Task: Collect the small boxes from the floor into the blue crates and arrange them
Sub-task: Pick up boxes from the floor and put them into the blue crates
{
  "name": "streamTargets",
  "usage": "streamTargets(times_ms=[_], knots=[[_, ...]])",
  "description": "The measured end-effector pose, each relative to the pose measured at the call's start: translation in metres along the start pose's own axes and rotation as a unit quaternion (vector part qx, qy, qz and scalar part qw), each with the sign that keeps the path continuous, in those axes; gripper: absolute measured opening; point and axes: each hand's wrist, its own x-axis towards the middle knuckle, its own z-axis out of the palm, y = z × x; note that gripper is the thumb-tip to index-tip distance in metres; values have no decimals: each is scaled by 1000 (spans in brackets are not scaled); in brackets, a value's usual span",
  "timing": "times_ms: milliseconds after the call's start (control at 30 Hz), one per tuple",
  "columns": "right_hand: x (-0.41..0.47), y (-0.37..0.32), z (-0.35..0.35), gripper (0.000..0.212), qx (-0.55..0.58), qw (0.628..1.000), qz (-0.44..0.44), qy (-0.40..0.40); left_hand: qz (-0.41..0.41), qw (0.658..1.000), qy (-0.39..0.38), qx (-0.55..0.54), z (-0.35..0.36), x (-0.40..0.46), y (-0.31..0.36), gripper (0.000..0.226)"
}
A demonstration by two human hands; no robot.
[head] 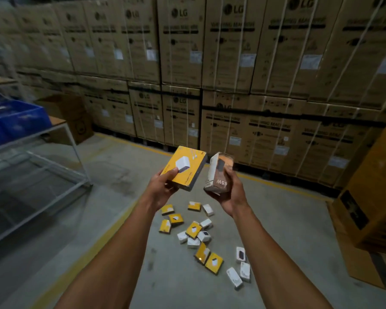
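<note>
Holding one carton in each hand, we stand over the warehouse floor with both forearms raised ahead of us. Our left hand (163,186) grips a flat yellow box (185,167) by its lower corner, thumb laid across the printed face, which shows a white charger. Our right hand (228,192) is curled round a white box (220,172) marked 65W, held nearly upright and just beside the yellow one; the two cartons stand close but apart.

Below the hands, the remaining small boxes (196,233), some yellow and some white, lie scattered on the grey concrete floor (288,219), several overlapping in a loose heap and a few white ones set off to the right. A yellow floor line (94,253) runs beside them.

At far left, the blue crates (16,121) rest on a metal-framed table (74,141), blurred, well apart from the heap. Stacked washing machine cartons (232,63), strapped and labelled, form the wall behind, and a further brown carton (366,208) stands at right.
</note>
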Motion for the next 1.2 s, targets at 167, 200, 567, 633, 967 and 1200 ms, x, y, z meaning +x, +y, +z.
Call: streamTargets(times_ms=[167, 200, 567, 633, 967, 1200], knots=[[51, 35, 76, 40, -29, 999, 7, -39, 40, 996, 79, 10, -92, 14, 62, 35], [62, 43, 92, 47, -40, 998, 8, -40, 54, 994, 97, 1, -109, 18, 72, 38], [214, 141, 250, 56, -112, 982, 113, -102, 147, 948, 273, -74, -278, 77, 142, 54], [249, 159, 282, 57, -109, 974, 152, -128, 160, 936, 305, -75, -313, 91, 159, 49], [384, 231, 460, 26, -101, 914, 264, -291, 197, 899, 391, -14, -441, 152, 263, 49], [463, 297, 552, 57, -195, 890, 234, -341, 193, 878, 436, -35, -528, 200, 294, 33]])
